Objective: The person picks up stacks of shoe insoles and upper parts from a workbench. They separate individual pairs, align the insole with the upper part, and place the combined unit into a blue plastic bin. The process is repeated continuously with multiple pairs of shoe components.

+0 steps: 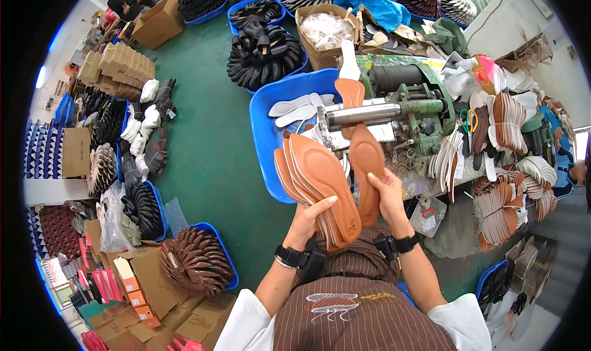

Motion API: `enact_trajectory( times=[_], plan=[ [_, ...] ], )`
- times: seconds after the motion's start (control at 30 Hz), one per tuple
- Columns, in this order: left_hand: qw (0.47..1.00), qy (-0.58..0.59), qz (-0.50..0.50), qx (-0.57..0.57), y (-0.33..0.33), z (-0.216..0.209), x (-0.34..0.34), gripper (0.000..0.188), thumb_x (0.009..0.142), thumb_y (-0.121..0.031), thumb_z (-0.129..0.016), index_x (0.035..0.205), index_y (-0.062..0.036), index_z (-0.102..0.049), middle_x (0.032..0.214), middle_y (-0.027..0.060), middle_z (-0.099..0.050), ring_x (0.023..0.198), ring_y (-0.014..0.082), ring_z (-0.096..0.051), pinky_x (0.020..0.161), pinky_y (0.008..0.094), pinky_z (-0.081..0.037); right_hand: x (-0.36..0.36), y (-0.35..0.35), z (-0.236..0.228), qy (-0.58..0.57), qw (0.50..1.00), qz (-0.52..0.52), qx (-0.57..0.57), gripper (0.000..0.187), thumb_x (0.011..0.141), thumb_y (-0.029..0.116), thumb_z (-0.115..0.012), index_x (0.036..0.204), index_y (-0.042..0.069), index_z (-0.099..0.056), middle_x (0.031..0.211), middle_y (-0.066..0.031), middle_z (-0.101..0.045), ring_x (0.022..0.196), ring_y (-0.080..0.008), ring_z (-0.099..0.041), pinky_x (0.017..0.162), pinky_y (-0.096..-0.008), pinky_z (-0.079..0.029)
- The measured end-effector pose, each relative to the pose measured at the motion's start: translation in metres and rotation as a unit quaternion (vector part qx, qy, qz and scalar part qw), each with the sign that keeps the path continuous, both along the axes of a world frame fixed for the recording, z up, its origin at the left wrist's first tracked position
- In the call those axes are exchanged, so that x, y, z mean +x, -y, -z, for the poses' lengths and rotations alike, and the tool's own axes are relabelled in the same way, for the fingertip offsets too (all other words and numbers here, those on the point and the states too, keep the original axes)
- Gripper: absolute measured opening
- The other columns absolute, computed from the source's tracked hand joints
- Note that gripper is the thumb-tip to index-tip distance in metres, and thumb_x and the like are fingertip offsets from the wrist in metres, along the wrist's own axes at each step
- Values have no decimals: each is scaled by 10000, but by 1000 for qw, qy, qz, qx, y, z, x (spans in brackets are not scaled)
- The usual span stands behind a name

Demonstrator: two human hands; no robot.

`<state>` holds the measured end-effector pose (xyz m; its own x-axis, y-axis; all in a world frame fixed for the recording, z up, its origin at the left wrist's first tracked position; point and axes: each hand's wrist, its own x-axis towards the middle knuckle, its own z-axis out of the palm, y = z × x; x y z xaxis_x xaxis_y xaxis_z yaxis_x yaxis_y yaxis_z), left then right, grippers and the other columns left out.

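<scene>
A fanned stack of brown insoles (323, 181) with pale undersides is gripped in my left hand (305, 223), the thumb lying across the top one. My right hand (389, 194) pinches a single brown insole (368, 157) by its edge, just right of the stack. That insole's far end is close to a green roller machine (425, 126) with shiny metal rollers (363, 114). Another brown insole (351, 92) lies at the rollers' far side, partly hidden by them. Left of the machine, a blue tub (263, 129) holds several white insoles (295, 108).
On the bench to the right are bundled insoles (510, 120) and scissors (471, 120). Tubs of black shoes (265, 58) stand beyond the blue tub. Cardboard boxes (154, 283) and a tub of brown shoes (194, 262) sit at lower left. A person (123, 5) is far left.
</scene>
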<state>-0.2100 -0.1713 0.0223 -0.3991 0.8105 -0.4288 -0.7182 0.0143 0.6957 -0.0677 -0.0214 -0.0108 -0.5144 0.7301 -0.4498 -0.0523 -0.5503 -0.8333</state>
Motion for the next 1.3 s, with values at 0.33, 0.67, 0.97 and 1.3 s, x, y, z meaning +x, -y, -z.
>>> enact_trajectory(
  times=[0.33, 0.67, 0.97, 1.3],
  plan=[
    [989, -144, 13, -27, -5, -1, 8, 419, 772, -115, -744, 1123, 10, -552, 1071, 68, -602, 967, 152, -574, 819, 290, -484, -23, 25, -33, -11, 988, -156, -11, 288, 869, 152, -641, 1091, -15, -563, 997, -81, -652, 862, -113, -618, 745, -264, -507],
    [994, -100, 18, -38, -6, 5, 3, 350, 823, -108, -690, 1126, 12, -560, 1056, 59, -605, 955, 146, -570, 839, 289, -467, -28, -23, -11, -25, 999, -16, 35, 245, 886, 117, -604, 1085, -11, -541, 921, -72, -660, 780, -130, -643, 656, -258, -528],
    [971, -220, -38, -83, -7, 9, 9, 442, 768, -163, -758, 1128, 5, -564, 1080, 52, -611, 987, 136, -563, 863, 303, -467, -2, 4, -23, 32, 990, -79, -108, 168, 881, 118, -608, 1006, 38, -529, 1024, -137, -638, 930, -208, -642, 718, -293, -543],
    [962, -243, -69, -101, -18, 20, 9, 409, 777, -238, -761, 1025, 41, -594, 936, 56, -652, 828, 110, -591, 717, 271, -489, -5, 6, 3, 44, 998, 35, -1, 158, 846, 17, -604, 965, 36, -501, 872, -73, -640, 742, -140, -607, 643, -279, -492]
  ],
)
